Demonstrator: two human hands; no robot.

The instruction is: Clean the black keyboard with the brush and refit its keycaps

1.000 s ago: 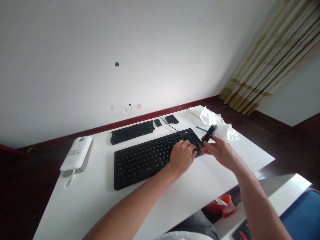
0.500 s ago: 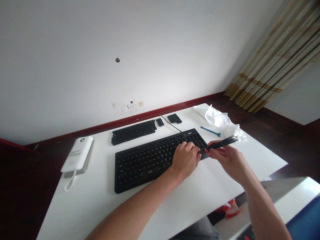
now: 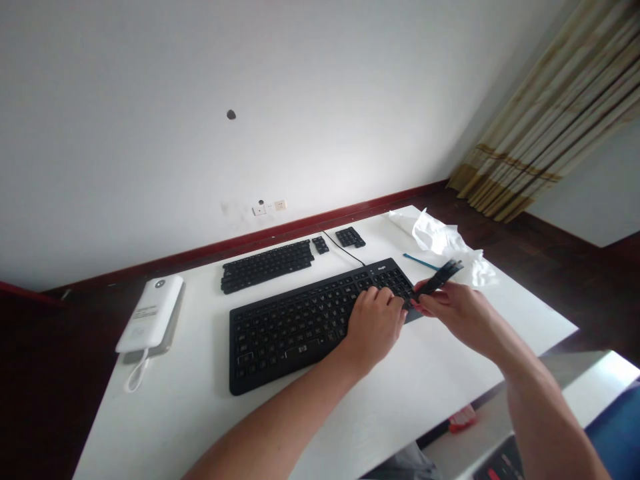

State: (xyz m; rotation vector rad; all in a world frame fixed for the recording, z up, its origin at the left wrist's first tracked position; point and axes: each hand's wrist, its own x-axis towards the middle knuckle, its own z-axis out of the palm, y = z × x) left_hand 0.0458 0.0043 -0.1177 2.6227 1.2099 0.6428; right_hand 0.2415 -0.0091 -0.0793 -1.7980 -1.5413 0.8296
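Note:
A black keyboard [image 3: 285, 333] lies on the white table, its key positions looking like bare sockets. My left hand [image 3: 375, 323] rests palm down over its right part, fingers bent and laid on it; the fingertips partly hide what is under them. At the keyboard's right end, my right hand [image 3: 450, 307] pinches a slim black tool [image 3: 437, 277]. One end of the tool points up and away to the right, with light-coloured tips. Its lower end is by the keys near my left fingertips, too small to make out.
Behind the keyboard lie blocks of black keycaps [image 3: 267, 265], a small group [image 3: 320, 245] and another group [image 3: 350, 237]. A cable [image 3: 343, 247] runs between them. A blue stick [image 3: 420, 261] and crumpled white wrapping [image 3: 440, 240] lie right. A white power bank [image 3: 150, 313] sits left.
The black tool in my right hand has tilted more upright, its far end now higher and further left. My left hand has stayed nearly in place. The view has shifted slightly.

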